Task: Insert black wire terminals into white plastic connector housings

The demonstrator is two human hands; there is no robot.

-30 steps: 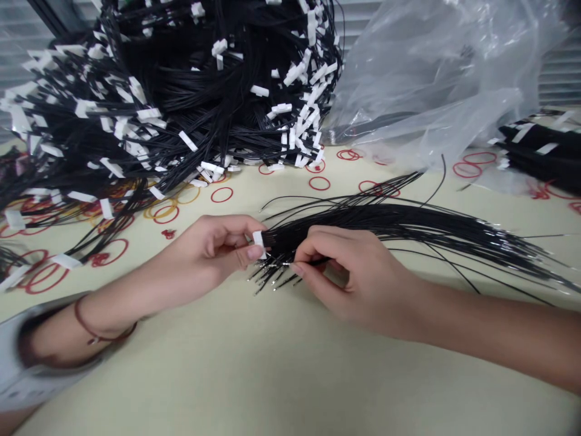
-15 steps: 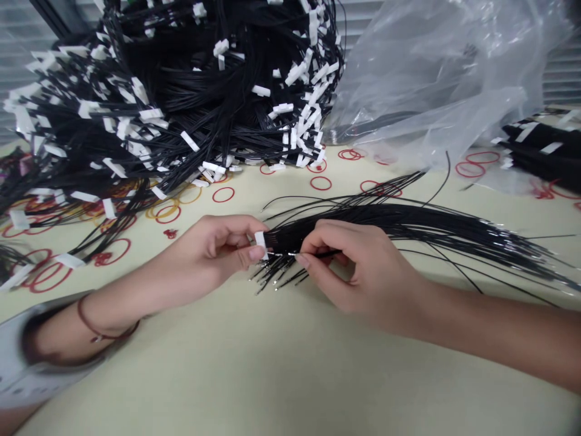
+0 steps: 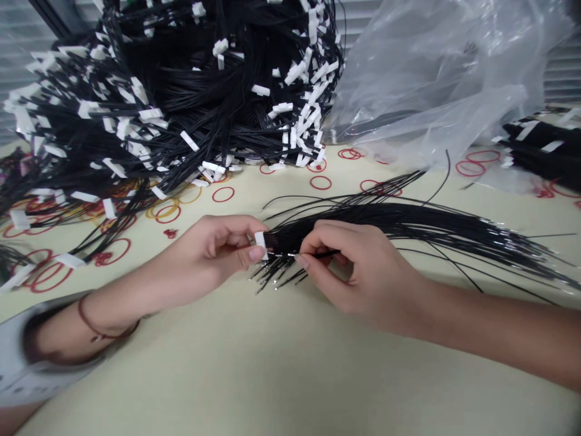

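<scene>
The left hand [image 3: 218, 251] pinches a small white plastic connector [image 3: 259, 241] tight between its fingers [image 3: 255, 253]. A bunch of long, thin black wires [image 3: 385, 221] fans out from the connector across the smooth cream table [image 3: 290, 375]. Just beside it, the right hand's [image 3: 345, 266] fingers [image 3: 303, 261] grip one wire near its shiny metal tip [image 3: 290, 254]. Red rubber bands [image 3: 223, 194] lie near a big, tangled heap of wires with white connectors [image 3: 181, 103] and a crinkly clear plastic bag [image 3: 431, 79].

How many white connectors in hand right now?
1: the connector, pinched by the left hand at the end of the wire bundle. Fingers could hide others.
</scene>
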